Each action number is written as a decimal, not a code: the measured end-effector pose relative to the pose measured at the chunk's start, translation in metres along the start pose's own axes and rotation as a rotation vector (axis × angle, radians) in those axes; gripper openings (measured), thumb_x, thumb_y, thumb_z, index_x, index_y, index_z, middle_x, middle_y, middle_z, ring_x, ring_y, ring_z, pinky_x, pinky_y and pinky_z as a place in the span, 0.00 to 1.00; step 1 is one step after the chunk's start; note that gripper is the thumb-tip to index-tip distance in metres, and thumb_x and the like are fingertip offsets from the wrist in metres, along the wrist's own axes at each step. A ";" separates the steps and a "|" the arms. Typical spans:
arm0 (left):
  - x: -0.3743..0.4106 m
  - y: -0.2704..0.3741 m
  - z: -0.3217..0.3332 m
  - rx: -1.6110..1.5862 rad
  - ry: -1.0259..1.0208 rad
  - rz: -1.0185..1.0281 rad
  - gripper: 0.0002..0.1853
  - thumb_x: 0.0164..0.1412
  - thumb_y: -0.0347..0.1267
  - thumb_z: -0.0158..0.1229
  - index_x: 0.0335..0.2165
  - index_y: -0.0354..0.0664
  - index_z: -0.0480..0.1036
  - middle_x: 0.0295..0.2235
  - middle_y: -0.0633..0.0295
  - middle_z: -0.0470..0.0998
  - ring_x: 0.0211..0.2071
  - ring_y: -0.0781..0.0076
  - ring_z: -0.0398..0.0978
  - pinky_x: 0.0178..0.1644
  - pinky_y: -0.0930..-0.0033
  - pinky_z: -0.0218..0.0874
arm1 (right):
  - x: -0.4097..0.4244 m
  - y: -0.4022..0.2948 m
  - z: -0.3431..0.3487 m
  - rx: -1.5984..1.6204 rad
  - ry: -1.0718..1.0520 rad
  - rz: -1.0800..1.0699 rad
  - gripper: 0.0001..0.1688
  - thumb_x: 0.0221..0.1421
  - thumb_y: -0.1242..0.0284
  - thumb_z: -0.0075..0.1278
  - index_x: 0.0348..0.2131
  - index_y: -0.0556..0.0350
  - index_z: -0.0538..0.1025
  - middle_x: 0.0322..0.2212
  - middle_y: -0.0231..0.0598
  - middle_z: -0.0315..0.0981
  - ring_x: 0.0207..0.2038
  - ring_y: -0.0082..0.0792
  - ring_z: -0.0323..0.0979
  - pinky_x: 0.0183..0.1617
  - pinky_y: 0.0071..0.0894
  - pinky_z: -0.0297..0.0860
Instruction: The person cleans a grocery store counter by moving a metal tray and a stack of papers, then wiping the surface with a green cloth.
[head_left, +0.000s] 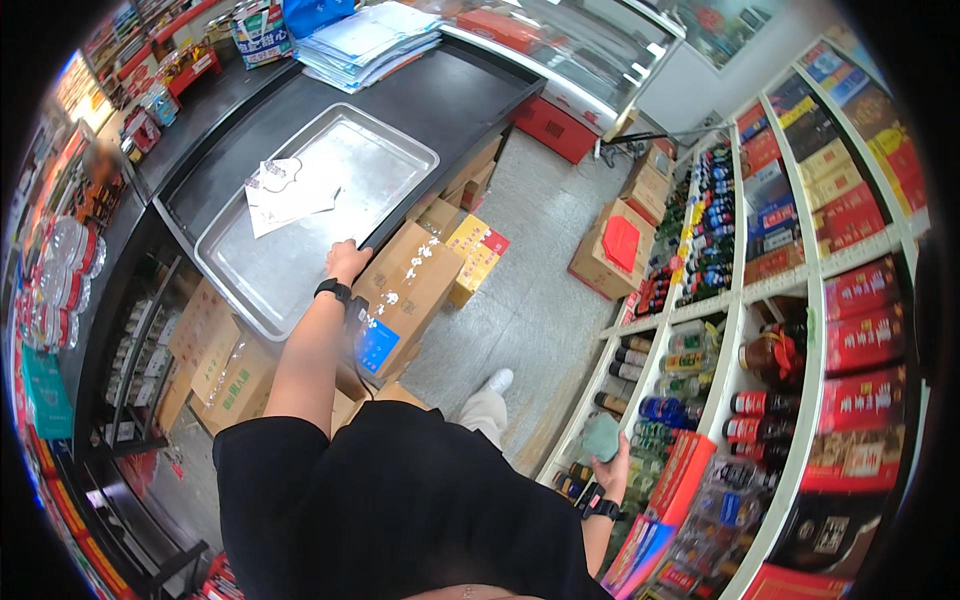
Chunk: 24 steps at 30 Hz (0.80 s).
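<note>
A shallow rectangular metal tray (375, 150) lies on the black counter (465, 82), its near left end jutting past the counter's edge. Crumpled white paper with dark print (292, 199) sits inside it. My left hand (347, 261) grips the tray's rim on the side towards me; the fingertips are partly hidden. Low on my right, beside the shelves, my right hand (613, 465) holds a bunched grey-green cloth (601, 436). Both wrists wear black bands.
Cardboard boxes (409, 296) stand under the counter, with a yellow box (478, 259) beside them. Shelves (810, 262) of bottles and gift boxes line the right. A stack of papers or folders (367, 41) rests on the counter. Another carton (611, 247) stands on the floor by the shelves.
</note>
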<state>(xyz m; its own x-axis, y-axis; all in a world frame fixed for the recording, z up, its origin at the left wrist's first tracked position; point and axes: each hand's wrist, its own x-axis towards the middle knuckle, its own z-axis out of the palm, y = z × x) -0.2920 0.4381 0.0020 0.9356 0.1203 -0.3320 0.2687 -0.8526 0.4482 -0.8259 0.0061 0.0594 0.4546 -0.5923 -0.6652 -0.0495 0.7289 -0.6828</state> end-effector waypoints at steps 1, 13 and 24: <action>-0.002 0.000 0.003 0.033 0.058 -0.025 0.29 0.47 0.49 0.59 0.46 0.44 0.76 0.50 0.49 0.71 0.53 0.47 0.67 0.56 0.49 0.58 | 0.024 -0.014 0.011 -0.019 -0.043 0.005 0.25 0.58 0.56 0.50 0.49 0.51 0.70 0.45 0.35 0.73 0.48 0.38 0.71 0.51 0.45 0.67; -0.016 0.030 0.004 0.230 0.230 -0.218 0.30 0.48 0.54 0.60 0.45 0.46 0.77 0.59 0.47 0.60 0.59 0.45 0.57 0.60 0.46 0.50 | 0.247 -0.160 0.138 -0.258 -0.409 0.070 0.25 0.59 0.57 0.49 0.49 0.53 0.72 0.45 0.35 0.74 0.48 0.35 0.71 0.52 0.41 0.68; 0.025 0.219 0.057 -0.654 0.381 0.124 0.40 0.54 0.42 0.61 0.58 0.32 0.57 0.58 0.40 0.59 0.62 0.47 0.55 0.64 0.55 0.46 | 0.358 -0.228 0.233 -0.223 -0.345 0.111 0.20 0.55 0.62 0.53 0.45 0.53 0.73 0.41 0.35 0.75 0.44 0.34 0.72 0.48 0.39 0.69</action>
<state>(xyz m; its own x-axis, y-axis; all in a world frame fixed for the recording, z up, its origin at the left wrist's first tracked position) -0.2229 0.2256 0.0450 0.9502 0.3115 0.0091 0.1261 -0.4111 0.9028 -0.4450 -0.2921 0.0470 0.7049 -0.3374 -0.6239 -0.2886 0.6671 -0.6868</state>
